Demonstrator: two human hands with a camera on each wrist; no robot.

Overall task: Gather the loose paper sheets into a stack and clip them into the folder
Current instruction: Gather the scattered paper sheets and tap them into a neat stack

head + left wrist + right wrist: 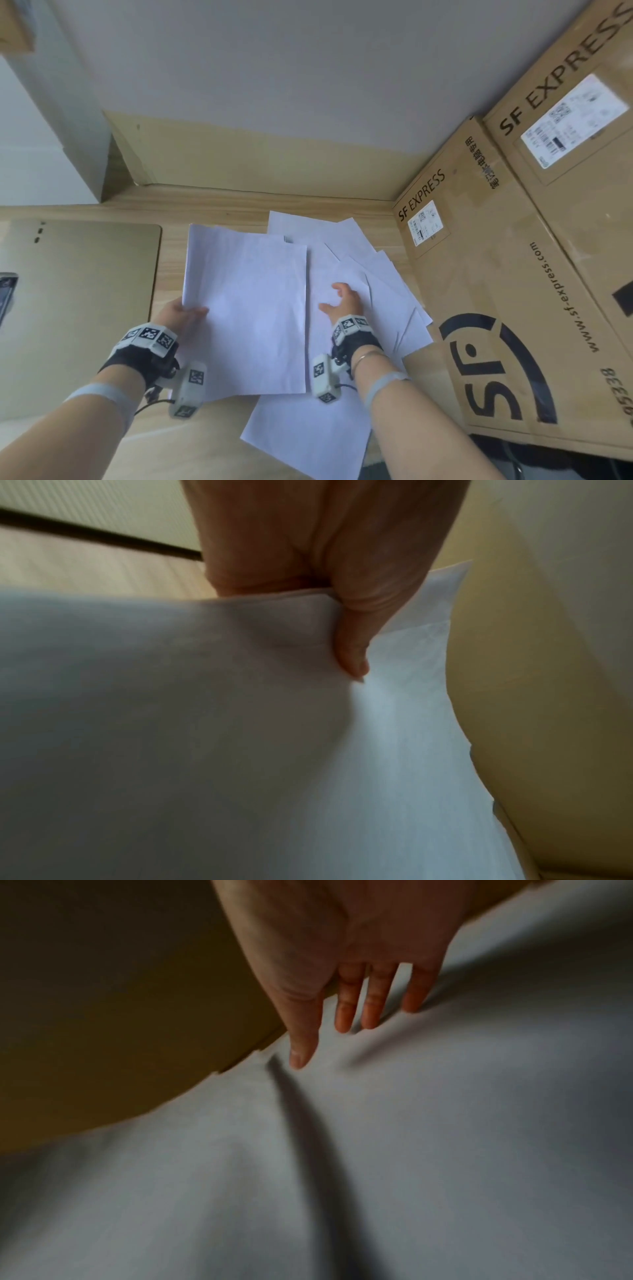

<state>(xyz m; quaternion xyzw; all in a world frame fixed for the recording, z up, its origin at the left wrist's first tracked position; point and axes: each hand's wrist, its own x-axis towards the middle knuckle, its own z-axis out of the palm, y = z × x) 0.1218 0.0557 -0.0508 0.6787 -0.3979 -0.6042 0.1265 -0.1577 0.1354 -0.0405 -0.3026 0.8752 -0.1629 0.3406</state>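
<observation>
White paper sheets lie fanned across the wooden desk. My left hand (pixel 183 317) pinches the left edge of a held stack of sheets (pixel 246 308), thumb on top; the left wrist view shows the thumb (pixel 352 653) pressed on the same stack (pixel 205 723). My right hand (pixel 342 303) rests flat with straight, spread fingers (pixel 373 1007) on the loose sheets (pixel 373 274) to the right, which fill the right wrist view as loose sheets (pixel 411 1123). A tan folder (pixel 78 308) lies closed on the desk at the left.
Large SF Express cardboard boxes (pixel 513 291) stand close along the right of the papers. A low wooden ledge and a wall (pixel 274 85) bound the desk at the back. A dark device (pixel 7 294) shows at the far left edge.
</observation>
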